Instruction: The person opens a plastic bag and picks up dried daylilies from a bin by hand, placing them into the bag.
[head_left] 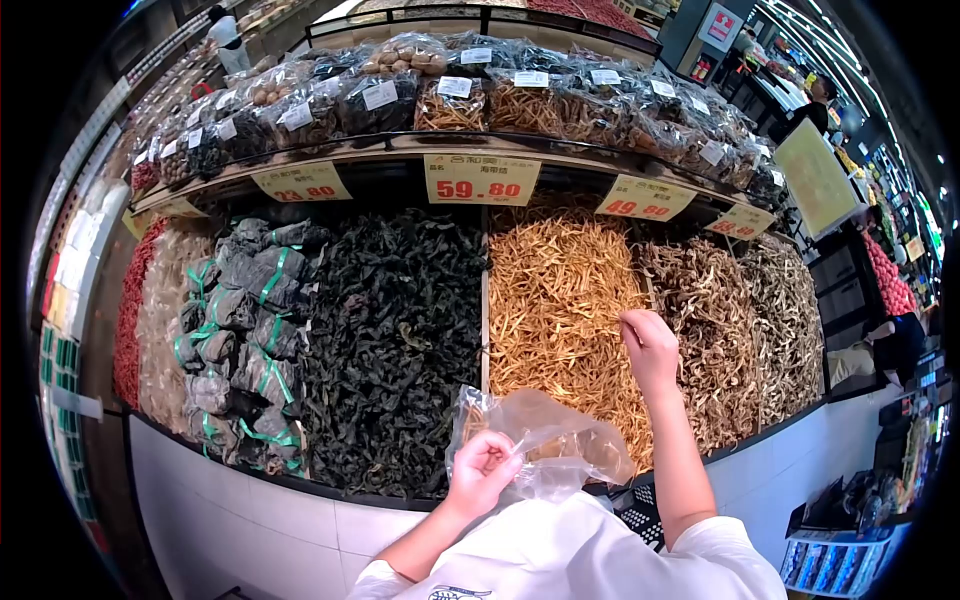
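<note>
My left hand (485, 470) is closed on the edge of a clear plastic bag (565, 440), which spreads to the right in front of my white shirt. Some brownish strips show through the bag's left side. My right hand (652, 345) is raised over the right edge of a bin of golden dried strips (560, 300), thumb and fingers pinched together; I cannot tell what is between them. Just right of that hand lie brown dried strips (705, 330). Dark, crinkled dried pieces (390, 340) fill the bin left of the bag.
Grey bundles tied with green ribbon (265, 330) lie further left. Pale dried strips (785, 330) fill the far-right bin. A yellow price sign (480, 180) hangs from the shelf edge, below packaged dried goods (450, 105). Other people stand in the background.
</note>
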